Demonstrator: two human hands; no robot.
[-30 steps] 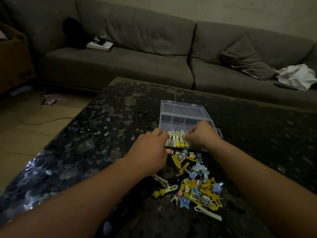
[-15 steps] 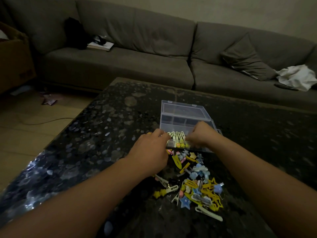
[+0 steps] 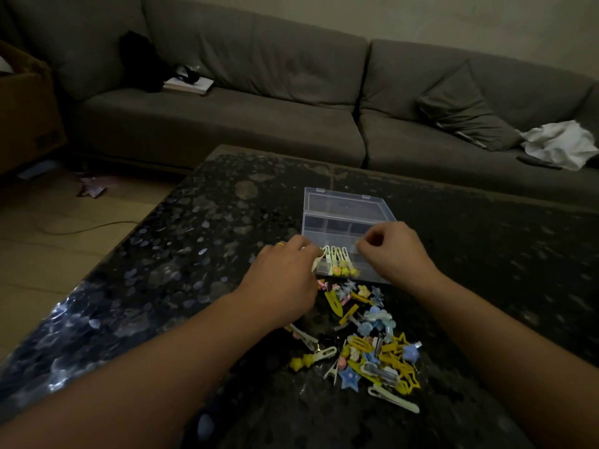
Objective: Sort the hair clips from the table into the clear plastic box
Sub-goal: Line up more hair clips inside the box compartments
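Observation:
A clear plastic box with compartments lies open on the dark table, its lid tipped back. A row of white hair clips with yellow ends fills its front left compartment. My left hand is at the box's front left corner with its fingertips against that row, and it pinches a white hair clip. Over the front right of the box, my right hand has curled fingers, thumb against forefinger, with nothing seen in them. A loose pile of yellow, blue and white hair clips lies on the table between my forearms.
The speckled black table ends at the left over a wooden floor. Behind it stands a grey sofa with a cushion, a white cloth and a book. A cardboard box stands at the far left.
My right hand has drawn slightly up and to the right, away from the row of clips in the box. My left hand stays at the box's front left corner.

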